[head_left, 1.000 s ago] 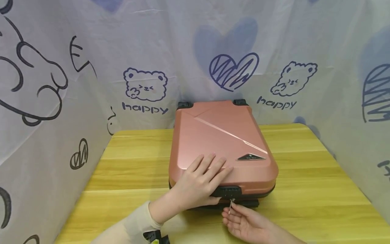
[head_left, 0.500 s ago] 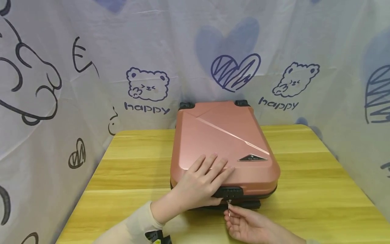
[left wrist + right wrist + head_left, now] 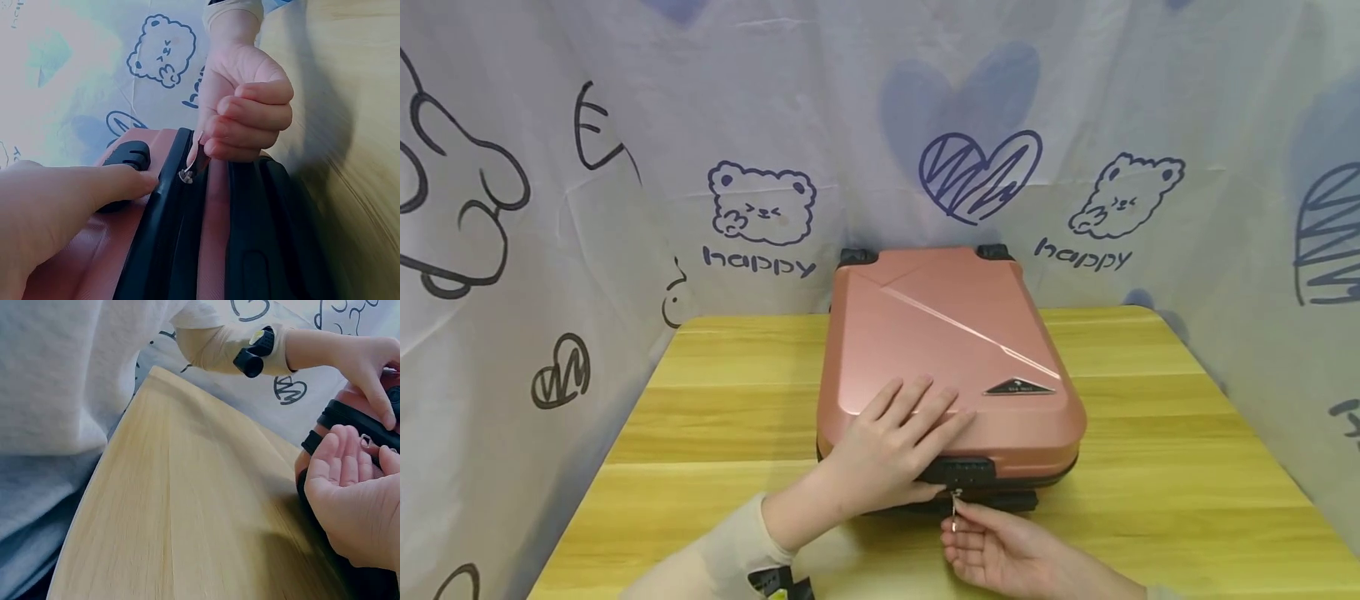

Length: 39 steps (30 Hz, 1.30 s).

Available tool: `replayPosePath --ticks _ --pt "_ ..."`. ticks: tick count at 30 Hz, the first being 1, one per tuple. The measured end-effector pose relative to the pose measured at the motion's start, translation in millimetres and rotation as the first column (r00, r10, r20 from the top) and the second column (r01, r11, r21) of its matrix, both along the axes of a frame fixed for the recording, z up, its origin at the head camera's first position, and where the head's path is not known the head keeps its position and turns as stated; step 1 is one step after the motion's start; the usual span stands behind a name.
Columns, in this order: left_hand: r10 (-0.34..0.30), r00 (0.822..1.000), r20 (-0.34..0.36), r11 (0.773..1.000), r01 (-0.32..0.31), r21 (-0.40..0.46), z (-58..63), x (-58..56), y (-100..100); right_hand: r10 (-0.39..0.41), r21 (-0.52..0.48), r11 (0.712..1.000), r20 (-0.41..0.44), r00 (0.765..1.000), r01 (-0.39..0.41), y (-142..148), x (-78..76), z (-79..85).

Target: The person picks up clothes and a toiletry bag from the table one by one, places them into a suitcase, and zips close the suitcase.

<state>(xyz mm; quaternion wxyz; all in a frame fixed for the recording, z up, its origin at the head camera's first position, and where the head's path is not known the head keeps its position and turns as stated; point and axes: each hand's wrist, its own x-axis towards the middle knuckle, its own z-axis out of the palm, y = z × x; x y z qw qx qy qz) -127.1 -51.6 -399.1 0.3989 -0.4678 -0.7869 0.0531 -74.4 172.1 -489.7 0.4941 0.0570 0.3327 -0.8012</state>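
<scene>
A pink hard-shell suitcase [image 3: 947, 333] lies flat, its black combination lock [image 3: 970, 472] on the side facing me. My left hand [image 3: 883, 454] rests on the lid's near edge, fingers spread, thumb on the dark seam beside the lock. Just below the lock, my right hand [image 3: 1003, 546] pinches a small metal zipper pull [image 3: 955, 512] between thumb and curled fingers. In the left wrist view, the right hand [image 3: 247, 106] holds this zipper pull [image 3: 186, 177] at the black zipper band. The right wrist view shows the palm facing up.
The suitcase sits on a yellow wood-grain table [image 3: 722, 400], its wheels [image 3: 856, 257] toward the back. A white curtain [image 3: 820, 92] with printed bears and hearts hangs behind and at the sides. The left forearm wears a black wrist camera [image 3: 253, 353].
My right hand has slid a little to the left along the suitcase's front with the zipper pull. The left hand keeps its place on the lid.
</scene>
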Motion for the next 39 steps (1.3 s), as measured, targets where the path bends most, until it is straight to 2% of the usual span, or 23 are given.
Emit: replayPosePath --ticks 4,6,8,10,12,15,19,22,25,27,28,29,30,31,32,33,34,36,37,38,39 --pt "0.010 1.000 0.012 1.000 -0.009 -0.017 -2.9 2.0 -9 0.045 0.006 0.999 -0.070 0.997 -0.044 8 0.2 -1.9" --pt "-0.015 1.000 -0.005 1.000 0.015 -0.009 -4.8 2.8 -16 0.078 0.003 0.997 -0.113 0.991 -0.078 16 -0.8 -1.5" --pt "-0.084 0.996 -0.035 0.996 0.084 0.016 -6.6 2.5 -23 0.119 -0.006 0.993 -0.156 0.981 -0.122 26 -2.8 0.5" --pt "-0.189 0.980 -0.069 0.981 0.192 0.041 -8.4 2.0 -32 0.161 -0.028 0.985 -0.191 0.968 -0.169 36 -6.2 3.6" --pt "-0.302 0.947 -0.108 0.949 0.309 0.057 -10.3 2.0 -38 0.196 -0.039 0.977 -0.243 0.950 -0.212 45 -9.9 8.8" --pt "-0.445 0.883 -0.152 0.888 0.456 0.049 -12.9 3.9 -46 0.203 -0.025 0.975 -0.319 0.926 -0.223 58 -16.0 19.0" --pt "-0.552 0.817 -0.164 0.825 0.564 0.030 -17.1 7.5 -51 0.225 0.091 0.974 -0.403 0.887 -0.205 73 -21.0 33.0" --pt "-0.613 0.778 -0.138 0.784 0.621 0.020 -23.3 10.3 -53 0.298 0.216 0.952 -0.477 0.827 -0.219 82 -22.8 44.6" --pt "-0.666 0.745 -0.049 0.744 0.667 0.042 -33.8 13.5 -53 0.355 0.306 0.928 -0.565 0.745 -0.210 90 -25.1 63.4" --pt "-0.694 0.717 0.064 0.719 0.687 0.104 -42.3 15.2 -53 0.377 0.347 0.918 -0.606 0.700 -0.193 93 -26.7 79.8" --pt "-0.704 0.696 0.137 0.710 0.688 0.154 -46.4 16.2 -53 0.381 0.365 0.914 -0.627 0.679 -0.176 95 -27.6 88.3" --pt "-0.712 0.667 0.219 0.702 0.679 0.213 -50.3 16.7 -52 0.382 0.375 0.913 -0.649 0.658 -0.160 96 -28.4 96.4" --pt "-0.717 0.621 0.316 0.696 0.661 0.281 -53.6 17.3 -52 0.386 0.393 0.909 -0.664 0.640 -0.141 96 -29.2 103.9" --pt "-0.721 0.554 0.416 0.690 0.634 0.351 -56.3 17.8 -52 0.384 0.402 0.908 -0.683 0.621 -0.120 96 -30.1 110.6" --pt "-0.719 0.456 0.524 0.685 0.591 0.425 -58.3 18.5 -52 0.375 0.401 0.911 -0.713 0.592 -0.094 96 -31.0 116.2" --pt "-0.709 0.326 0.625 0.684 0.531 0.500 -59.8 19.2 -52 0.364 0.398 0.915 -0.736 0.570 -0.070 96 -32.1 121.1" --pt "-0.693 0.184 0.697 0.688 0.456 0.564 -60.6 19.5 -53 0.349 0.389 0.920 -0.761 0.547 -0.046 96 -33.2 125.4" --pt "-0.646 -0.090 0.758 0.712 0.288 0.641 -61.2 20.1 -53 0.318 0.383 0.923 -0.806 0.499 0.030 94 -34.7 132.7" --pt "-0.620 -0.201 0.759 0.729 0.211 0.651 -61.0 20.3 -53 0.299 0.376 0.923 -0.830 0.471 0.077 93 -35.3 136.1" --pt "-0.596 -0.294 0.747 0.746 0.143 0.651 -60.7 20.5 -53 0.282 0.371 0.920 -0.851 0.444 0.127 91 -35.6 139.1" --pt "-0.571 -0.375 0.730 0.762 0.089 0.642 -60.4 20.5 -53 0.273 0.372 0.911 -0.868 0.414 0.180 89 -35.4 141.9"
